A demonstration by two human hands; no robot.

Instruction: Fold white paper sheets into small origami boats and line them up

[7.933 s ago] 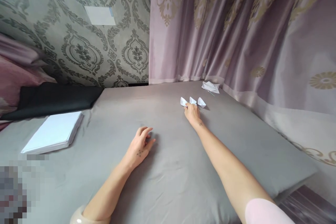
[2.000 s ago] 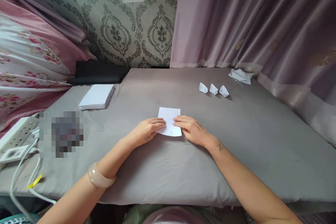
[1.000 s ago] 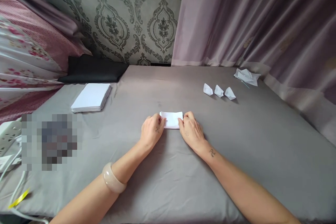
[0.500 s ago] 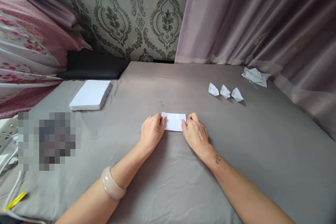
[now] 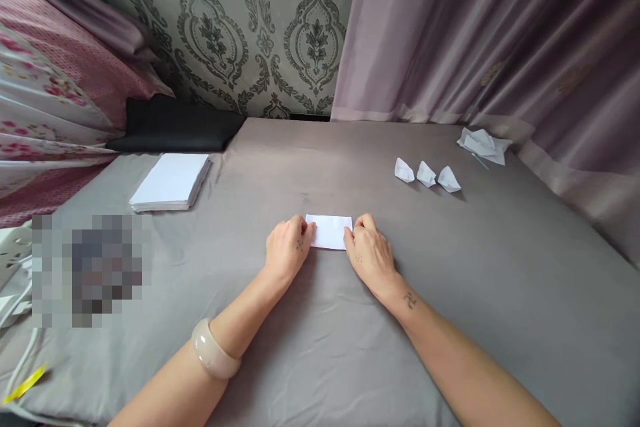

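Observation:
A small white rectangle of folded paper [image 5: 329, 232] is held between my two hands, just over or on the grey cloth [image 5: 320, 347]; I cannot tell if it touches. My left hand [image 5: 287, 245] grips its left end, thumb on the near face and fingers curled behind. At the right end my right hand [image 5: 369, 247] pinches it the same way. The fingertips behind the paper are hidden. Beyond my right hand, three small folded paper boats [image 5: 426, 175] sit in a row.
A stack of white paper [image 5: 171, 180] lies at the left, before a black cushion-like item [image 5: 180, 125]. Crumpled paper [image 5: 483, 145] and a thin pale stick [image 5: 480, 161] lie at the far right. A power strip [image 5: 14, 253] with cables and a blurred patch [image 5: 103, 267] occupy the left edge.
The whole view has shifted very slightly, with things a little further left in it. Both hands keep the same hold on the folded paper.

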